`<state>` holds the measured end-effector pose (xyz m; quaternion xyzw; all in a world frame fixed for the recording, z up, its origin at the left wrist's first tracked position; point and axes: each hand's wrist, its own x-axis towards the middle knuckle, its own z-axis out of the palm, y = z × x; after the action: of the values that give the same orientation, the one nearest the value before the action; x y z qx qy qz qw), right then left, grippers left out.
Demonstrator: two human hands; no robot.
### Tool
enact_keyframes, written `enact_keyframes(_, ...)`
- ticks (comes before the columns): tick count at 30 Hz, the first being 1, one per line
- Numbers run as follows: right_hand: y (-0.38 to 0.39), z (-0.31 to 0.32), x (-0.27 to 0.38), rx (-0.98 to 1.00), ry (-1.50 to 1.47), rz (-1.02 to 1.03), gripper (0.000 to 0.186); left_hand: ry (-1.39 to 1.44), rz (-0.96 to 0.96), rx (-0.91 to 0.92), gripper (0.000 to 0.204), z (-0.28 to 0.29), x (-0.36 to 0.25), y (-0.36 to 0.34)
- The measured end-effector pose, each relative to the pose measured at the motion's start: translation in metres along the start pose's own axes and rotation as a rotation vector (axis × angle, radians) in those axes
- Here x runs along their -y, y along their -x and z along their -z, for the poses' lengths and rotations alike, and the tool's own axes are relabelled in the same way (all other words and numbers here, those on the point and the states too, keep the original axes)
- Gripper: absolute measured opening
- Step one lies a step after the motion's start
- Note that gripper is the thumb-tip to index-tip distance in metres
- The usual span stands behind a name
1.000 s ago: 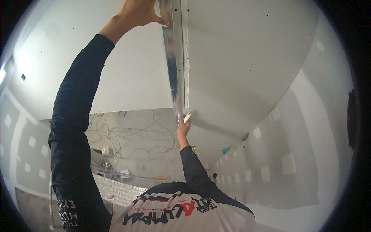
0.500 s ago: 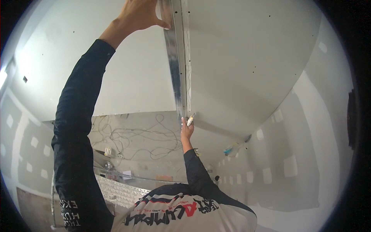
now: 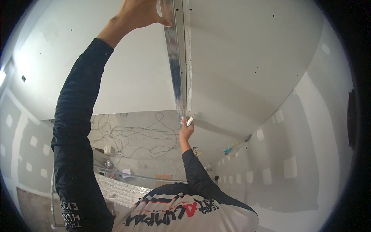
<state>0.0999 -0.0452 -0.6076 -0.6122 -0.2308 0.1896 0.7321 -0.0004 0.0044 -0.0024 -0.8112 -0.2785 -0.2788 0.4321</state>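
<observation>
My left hand (image 3: pixel 141 15) is at the upper edge of the view, on the left side of a long shiny metal strip (image 3: pixel 174 58). The thumb is spread away from the other fingers and its tip meets the strip; the fingertips go out of view, so I cannot tell how they are placed. My right hand (image 3: pixel 186 131) is farther from my eyes, at the far end of the strip. Its fingers are closed around a slim white tool (image 3: pixel 189 121), whose kind is too small to tell. The strip lies lengthwise between a left panel (image 3: pixel 135 73) and a right panel (image 3: pixel 247 42), just beside a rough white line of filler (image 3: pixel 189 81). Beyond the left panel's edge, thin cables (image 3: pixel 127 131) lie tangled on the grey floor (image 3: pixel 133 123).
</observation>
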Motion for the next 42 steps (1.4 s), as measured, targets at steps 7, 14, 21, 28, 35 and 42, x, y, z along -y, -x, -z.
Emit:
enact_keyframes(7,0.007,-0.007,0.005,-0.044,-0.113,-0.119,0.036,0.029,0.023,0.000,0.159,0.005,-0.006,0.000)
enact_keyframes(14,0.008,0.000,-0.007,0.003,-0.235,-0.208,0.025,0.220,-0.003,-0.115,0.157,-0.013,-0.005,0.009)
enact_keyframes(21,0.016,0.009,-0.003,-0.012,-0.429,-0.249,0.021,0.033,0.039,-0.202,0.147,-0.022,0.000,0.005)
enact_keyframes(28,0.020,0.033,-0.016,0.002,0.084,0.103,0.030,0.081,0.037,-0.146,0.150,-0.007,-0.005,0.005)
enact_keyframes(35,0.044,0.080,0.027,0.339,-0.494,-0.551,0.024,0.061,0.028,-0.097,0.147,0.002,-0.007,0.005)
enact_keyframes(42,0.057,0.108,0.101,0.591,-0.504,-0.397,0.032,0.150,0.016,-0.090,0.149,0.003,-0.001,0.004)
